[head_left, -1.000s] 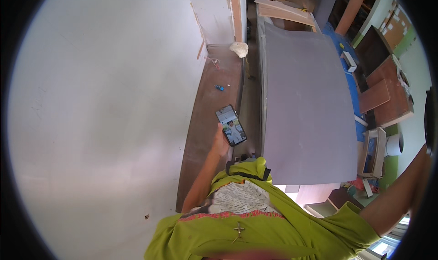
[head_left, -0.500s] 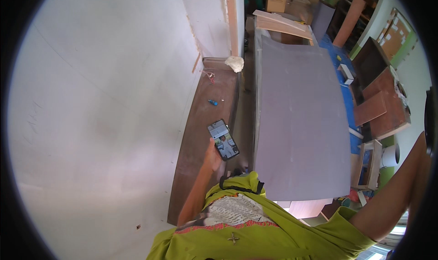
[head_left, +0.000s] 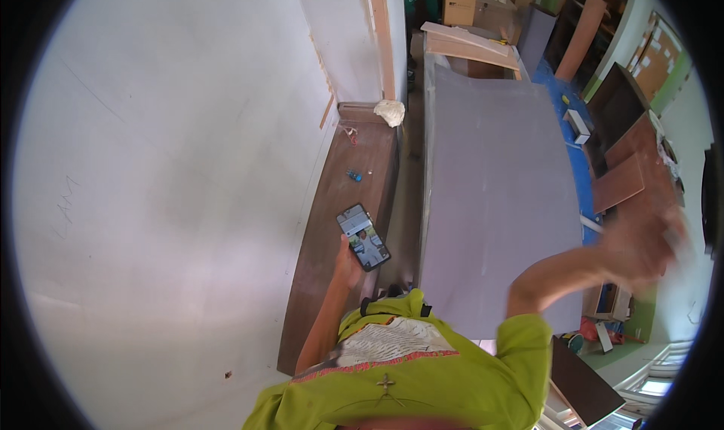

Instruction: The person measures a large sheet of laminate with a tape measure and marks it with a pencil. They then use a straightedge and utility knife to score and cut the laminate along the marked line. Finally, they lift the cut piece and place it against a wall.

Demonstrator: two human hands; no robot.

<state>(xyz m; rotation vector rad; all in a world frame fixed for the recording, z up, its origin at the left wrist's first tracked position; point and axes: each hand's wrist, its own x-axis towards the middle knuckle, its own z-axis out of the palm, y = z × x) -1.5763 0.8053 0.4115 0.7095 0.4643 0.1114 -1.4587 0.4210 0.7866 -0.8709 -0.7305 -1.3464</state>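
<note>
My left hand (head_left: 347, 267) is closed on a smartphone (head_left: 363, 238) with a lit screen, fingers along its left edge. The phone is held above a long brown ledge (head_left: 323, 302) beside the white wall. Out to the right, my right hand (head_left: 647, 238) is raised with the elbow bent, in front of brown boards; motion smears its fingers, so I cannot tell what they do. A large grey sheet (head_left: 498, 189) on a table stretches between my two arms.
On the ledge lie a small blue object (head_left: 354, 175) and some reddish wires (head_left: 351, 134); a cream-coloured lump (head_left: 390, 113) sits at its far end. Thin wooden boards (head_left: 471, 44) rest at the table's far end. Brown panels (head_left: 618, 183) and blue floor covering (head_left: 554, 91) are at the right.
My right arm has swung in from the far right edge; its hand now shows, blurred, right of the grey sheet. My left hand still holds the smartphone in nearly the same place.
</note>
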